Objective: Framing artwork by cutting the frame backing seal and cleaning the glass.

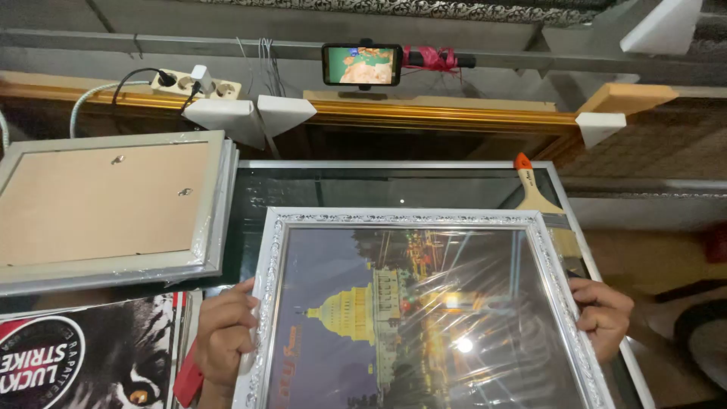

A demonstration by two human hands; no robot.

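I hold a silver ornate picture frame (394, 219) face up, wrapped in shiny clear film, showing a night picture of a golden domed building. My left hand (224, 333) grips its left edge, fingers curled around the moulding. My right hand (602, 312) grips the right edge the same way. The frame hangs tilted over a glass sheet (363, 185) with a metal rim on the bench.
A stack of grey frames lies back side up (106, 204) at the left. A black poster (91, 356) lies lower left. A wooden-handled brush (534, 189) rests on the glass. A phone on a holder (361, 64), a power strip (193, 82) and white corner protectors (250, 113) sit behind.
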